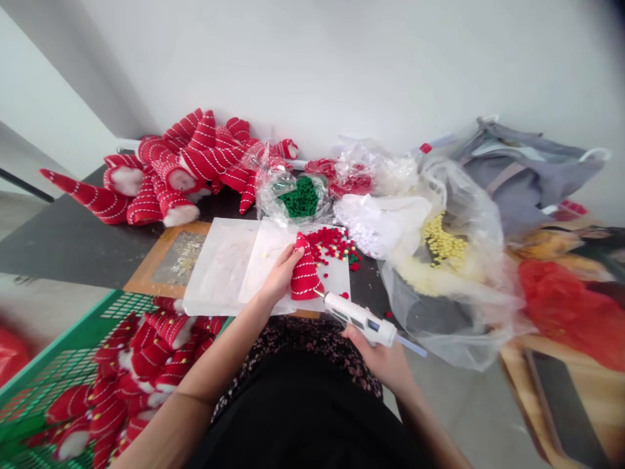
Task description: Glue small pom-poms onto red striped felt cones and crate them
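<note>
My left hand (282, 272) grips the upper left edge of a red knitted cone hat (306, 277) with white dashed stripes, held over white paper sheets (222, 260). In my right hand (378, 355) is a white hot glue gun (359, 317), its metal nozzle at the hat's lower right edge; a clear glue stick pokes out of its back end. I cannot tell whether the nozzle touches the fabric. Loose small red pom-poms (332, 242), with a few green and pale ones, lie on the paper just right of the hat.
Striped red stuffed pieces (195, 156) with white trim are heaped at the back left. Bags hold green pom-poms (299, 197), white pom-poms (359, 228) and yellow pom-poms (444, 241). A green basket (63, 345) of similar pieces stands lower left. At right are a grey bag (517, 176) and a wooden surface (600, 391).
</note>
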Demonstrator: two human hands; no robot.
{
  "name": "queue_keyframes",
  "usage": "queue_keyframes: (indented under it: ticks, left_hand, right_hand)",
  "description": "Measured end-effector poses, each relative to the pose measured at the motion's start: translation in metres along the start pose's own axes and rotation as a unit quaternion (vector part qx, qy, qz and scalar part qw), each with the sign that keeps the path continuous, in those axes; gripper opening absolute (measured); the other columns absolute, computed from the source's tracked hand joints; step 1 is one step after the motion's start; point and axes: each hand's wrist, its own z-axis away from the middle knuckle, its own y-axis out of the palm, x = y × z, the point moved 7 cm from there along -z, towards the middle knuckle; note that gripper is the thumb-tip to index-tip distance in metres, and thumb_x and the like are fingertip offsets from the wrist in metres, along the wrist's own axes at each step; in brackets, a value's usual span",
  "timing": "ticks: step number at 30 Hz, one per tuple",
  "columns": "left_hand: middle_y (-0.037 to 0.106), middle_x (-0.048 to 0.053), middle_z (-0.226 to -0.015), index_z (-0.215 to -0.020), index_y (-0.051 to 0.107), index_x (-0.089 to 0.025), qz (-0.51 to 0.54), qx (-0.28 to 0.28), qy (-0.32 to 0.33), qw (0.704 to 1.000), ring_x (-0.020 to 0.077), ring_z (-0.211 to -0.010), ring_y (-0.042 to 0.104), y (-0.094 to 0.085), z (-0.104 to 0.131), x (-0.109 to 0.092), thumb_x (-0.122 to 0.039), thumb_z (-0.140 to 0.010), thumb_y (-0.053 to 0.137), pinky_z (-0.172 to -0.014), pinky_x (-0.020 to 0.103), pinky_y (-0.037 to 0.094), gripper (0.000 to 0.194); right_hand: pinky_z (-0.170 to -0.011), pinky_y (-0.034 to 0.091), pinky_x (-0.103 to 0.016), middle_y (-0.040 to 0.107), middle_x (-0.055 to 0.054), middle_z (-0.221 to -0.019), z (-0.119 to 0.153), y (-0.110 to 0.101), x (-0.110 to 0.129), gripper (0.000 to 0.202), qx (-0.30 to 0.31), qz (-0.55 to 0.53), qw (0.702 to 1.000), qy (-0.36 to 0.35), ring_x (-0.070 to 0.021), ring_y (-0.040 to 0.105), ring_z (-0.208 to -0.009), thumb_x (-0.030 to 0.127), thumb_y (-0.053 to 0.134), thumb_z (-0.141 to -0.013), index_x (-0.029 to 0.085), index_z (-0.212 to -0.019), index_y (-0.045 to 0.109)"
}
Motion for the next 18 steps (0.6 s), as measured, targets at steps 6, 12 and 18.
queue_keyframes:
  ticks: [6, 12, 18]
  left_hand:
    - [0.075, 0.004, -0.082, -0.100, 0.069, -0.019, -0.004, -0.024, -0.035, 0.999, 0.0208, -0.075, 0.074, 0.002, -0.012, -0.001, -0.031, -0.086, 0.080, -0.068, 0.028, 0.058, 0.022]
    - [0.072, 0.001, -0.075, -0.096, 0.068, -0.019, -0.009, -0.007, -0.037, 0.999, 0.0169, -0.065, 0.069, 0.006, -0.015, -0.001, -0.030, -0.085, 0.083, -0.063, 0.026, 0.057, 0.022]
    - [0.075, 0.005, -0.080, -0.098, 0.071, -0.017, -0.017, -0.007, -0.042, 0.999, 0.0194, -0.071, 0.072, 0.003, -0.019, 0.002, -0.029, -0.088, 0.080, -0.067, 0.028, 0.059, 0.018]
  right_hand:
    - [-0.073, 0.064, -0.031, 0.081, -0.010, -0.079, 0.001, -0.001, -0.019, 0.042, -0.057, 0.009, 0.998, -0.007, -0.0247, 0.076, -0.074, 0.057, 0.065, -0.096, 0.021, -0.076, 0.077]
    - [-0.069, 0.063, -0.031, 0.078, -0.009, -0.073, 0.002, 0.001, -0.021, 0.046, -0.065, 0.008, 0.998, -0.002, -0.0247, 0.074, -0.071, 0.060, 0.063, -0.097, 0.022, -0.071, 0.074]
    - [-0.067, 0.061, -0.030, 0.077, -0.008, -0.071, 0.001, 0.003, -0.014, 0.047, -0.057, 0.011, 0.998, -0.008, -0.0240, 0.073, -0.069, 0.060, 0.061, -0.097, 0.023, -0.070, 0.072]
